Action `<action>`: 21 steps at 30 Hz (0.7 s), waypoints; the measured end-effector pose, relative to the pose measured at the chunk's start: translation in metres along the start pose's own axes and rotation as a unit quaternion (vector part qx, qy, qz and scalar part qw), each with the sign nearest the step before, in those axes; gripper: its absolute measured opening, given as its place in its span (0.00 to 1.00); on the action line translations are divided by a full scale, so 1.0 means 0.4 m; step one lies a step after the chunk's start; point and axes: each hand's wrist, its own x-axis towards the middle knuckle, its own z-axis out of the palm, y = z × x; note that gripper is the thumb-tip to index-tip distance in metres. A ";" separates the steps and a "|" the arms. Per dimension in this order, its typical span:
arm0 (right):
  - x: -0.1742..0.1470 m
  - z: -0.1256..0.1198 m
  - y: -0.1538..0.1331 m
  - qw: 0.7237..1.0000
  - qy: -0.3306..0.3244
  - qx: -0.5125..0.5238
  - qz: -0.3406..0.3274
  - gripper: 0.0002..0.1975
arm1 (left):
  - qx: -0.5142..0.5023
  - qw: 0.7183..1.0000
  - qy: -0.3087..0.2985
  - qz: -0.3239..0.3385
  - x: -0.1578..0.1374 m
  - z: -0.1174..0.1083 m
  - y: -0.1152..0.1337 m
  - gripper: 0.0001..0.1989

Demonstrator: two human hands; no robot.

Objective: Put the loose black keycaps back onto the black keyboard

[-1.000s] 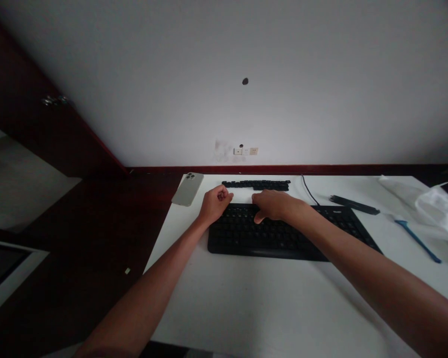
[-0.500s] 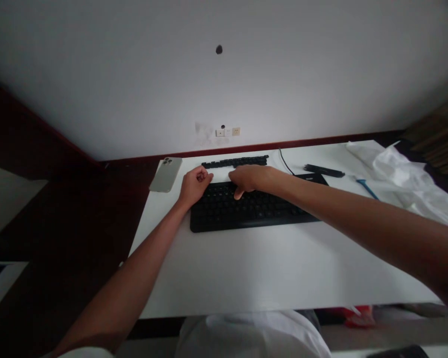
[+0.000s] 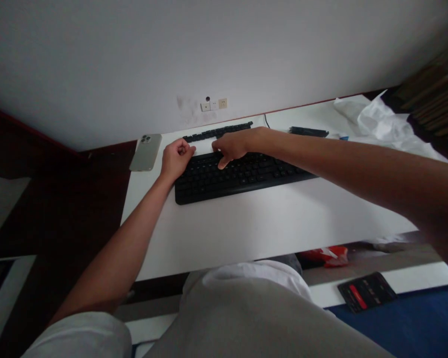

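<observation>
A black keyboard (image 3: 246,178) lies on the white table, its left end showing between and in front of my hands. My left hand (image 3: 175,159) rests at its back left corner with the fingers curled in; whatever they may hold is hidden. Over the back edge of the keyboard reaches my right hand (image 3: 234,145), thumb hanging above the keys and apart from the fingers. What its fingertips touch I cannot make out. Behind both hands runs a row of small black pieces like loose keycaps (image 3: 209,134).
A phone (image 3: 147,152) lies at the table's left edge. To the right are a black strip-like object (image 3: 308,132), a bit of something blue (image 3: 344,138) and crumpled white plastic (image 3: 381,119). A dark box (image 3: 368,292) lies below, near a red packet (image 3: 330,256).
The view has tipped down and shifted, so the table sits higher and more of my lap shows. Both hands keep nearly the same place at the keyboard.
</observation>
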 end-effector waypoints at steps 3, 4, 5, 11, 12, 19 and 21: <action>-0.014 0.024 0.025 0.999 -0.028 0.012 -0.015 0.30 | 0.005 1.000 0.002 0.006 0.000 0.001 -0.001 0.14; -0.020 0.031 0.028 0.999 -0.018 0.017 -0.022 0.29 | 0.008 1.000 0.001 0.007 0.000 0.001 -0.001 0.14; -0.027 0.039 0.029 0.999 -0.007 0.021 -0.028 0.29 | 0.011 1.000 0.001 0.007 -0.001 0.001 0.001 0.14; -0.051 0.053 0.024 0.998 0.018 0.020 -0.055 0.26 | 0.020 1.000 0.003 0.012 -0.005 -0.001 0.010 0.14; -0.052 0.051 0.023 0.998 0.015 0.019 -0.054 0.26 | 0.020 1.000 0.000 0.011 -0.005 -0.002 0.011 0.14; -0.071 0.061 0.013 0.998 0.026 0.026 -0.054 0.27 | 0.011 1.000 -0.011 0.010 -0.001 -0.001 0.012 0.14; -0.077 0.067 0.012 0.998 0.031 0.027 -0.057 0.28 | 0.012 1.000 -0.012 0.006 0.000 0.000 0.008 0.14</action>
